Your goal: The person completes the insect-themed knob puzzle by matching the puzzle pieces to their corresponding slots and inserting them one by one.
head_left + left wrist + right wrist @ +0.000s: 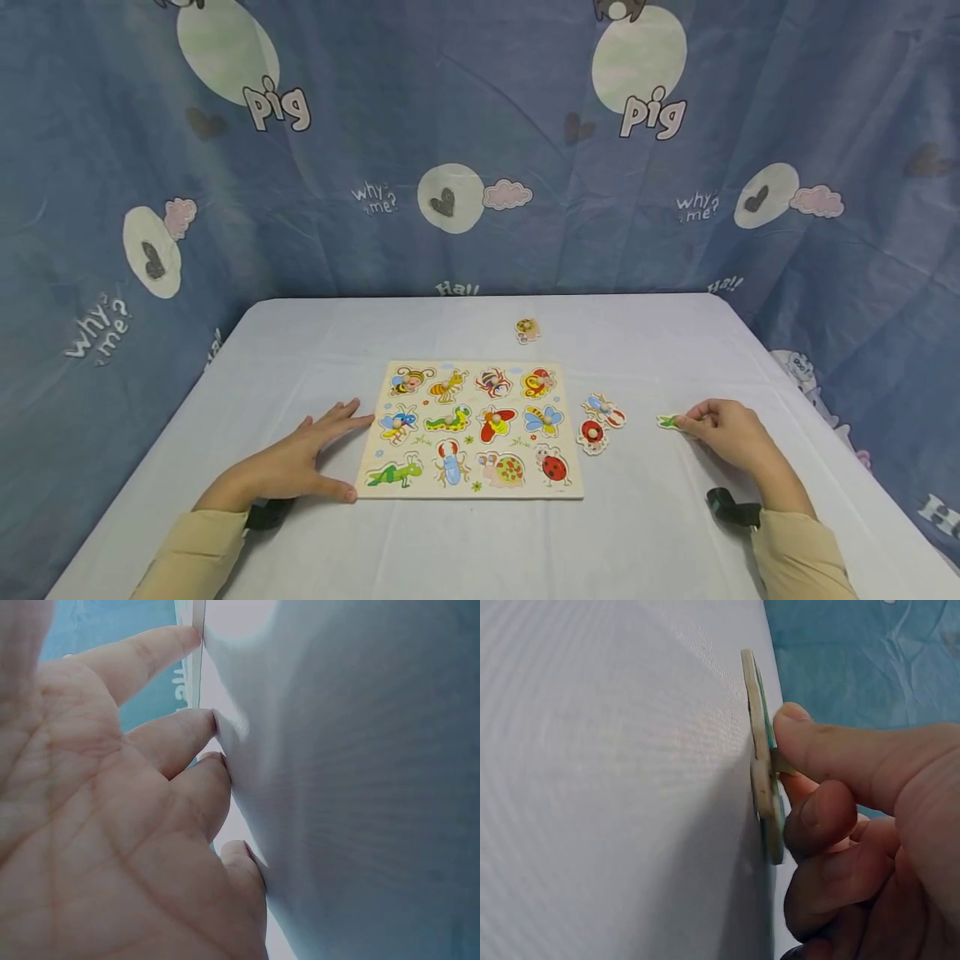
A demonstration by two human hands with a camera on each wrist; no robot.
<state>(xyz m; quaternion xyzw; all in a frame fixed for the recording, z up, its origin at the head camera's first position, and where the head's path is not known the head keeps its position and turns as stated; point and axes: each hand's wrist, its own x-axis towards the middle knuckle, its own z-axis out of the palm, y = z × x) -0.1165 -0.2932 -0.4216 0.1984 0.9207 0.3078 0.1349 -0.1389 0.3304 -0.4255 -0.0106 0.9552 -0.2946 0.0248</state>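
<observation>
On the white table lies a wooden insect puzzle board [468, 492] with rows of colourful bug pictures. My left hand [307, 457] spreads its fingers at the board's left side, with a fingertip and the thumb touching the edge. In the left wrist view the fingers [176, 742] are extended against the white cloth. To the right of the board, my right hand [729, 432] pinches a green puzzle piece [667, 422] by its small knob. Seen edge-on in the right wrist view, that wooden piece [759, 727] is close to the cloth; its picture is mostly hidden.
Right of the board lie a blue-and-red beetle piece [604, 410] and a red ladybug piece [592, 437], side by side. A snail piece [527, 331] sits behind the board. A blue printed curtain [480, 108] hangs beyond the table's far edge.
</observation>
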